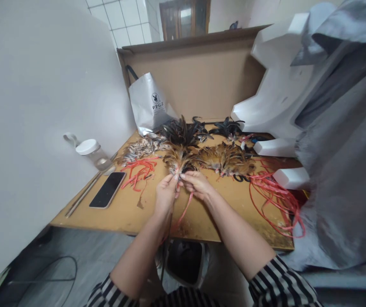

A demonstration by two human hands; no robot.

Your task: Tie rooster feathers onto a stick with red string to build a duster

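Over the front middle of the wooden table (157, 217), a bunch of brown feathers (179, 158) fans out away from me. My left hand (167, 187) is closed on its gathered base. From the other side, the fingertips of my right hand (196, 183) pinch the same base, close against the left fingers. A red plastic strip (185, 209) trails down below my hands; whether it is tied to the bunch I cannot see. Just beyond lie more brown feather bunches (226, 158), dark feathers (183, 131) and grey speckled feathers (141, 148).
Loose red strips (274, 194) lie at the right, and more red strips (139, 170) at the left. A phone (108, 190), sticks (82, 196) and a lidded jar (93, 153) are on the left. A silver bag (151, 104) stands behind; white foam (275, 81) stands right. Below is a bin (203, 266).
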